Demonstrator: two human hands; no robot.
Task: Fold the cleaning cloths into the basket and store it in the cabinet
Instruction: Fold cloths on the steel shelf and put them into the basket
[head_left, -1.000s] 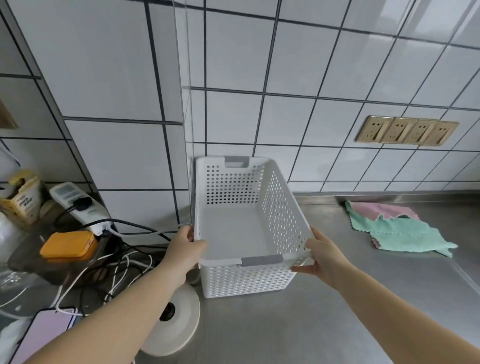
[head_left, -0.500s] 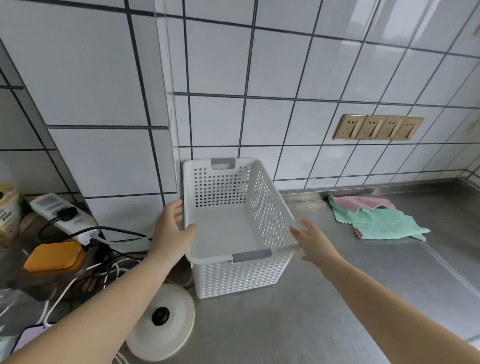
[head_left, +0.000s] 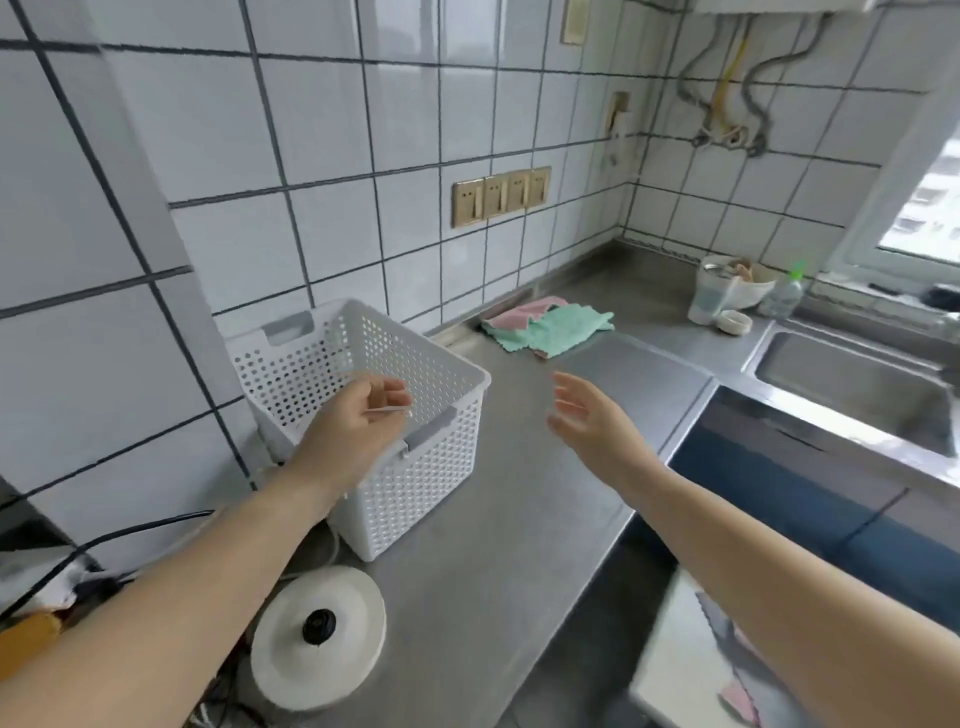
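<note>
A white perforated plastic basket (head_left: 431, 467) with grey handles stands empty on the steel counter against the tiled wall. My left hand (head_left: 358, 421) hovers over its near rim, fingers loosely curled, holding nothing. To the right of the basket, above the counter, my right hand (head_left: 587, 415) is raised with its fingers spread, touching nothing. A green cloth (head_left: 561, 330) lies crumpled over a pink cloth (head_left: 519, 314) farther back on the counter by the wall.
A steel sink (head_left: 852, 384) lies at the right, with a cup, a bowl and a bottle (head_left: 782, 296) behind it. A round white lid (head_left: 319, 639) and black cables lie near the basket's left. Gold wall sockets (head_left: 501, 195) sit above the cloths.
Both hands have let go of the basket's rim and lifted off it. The view has swung to the right, bringing the sink and window into sight.
</note>
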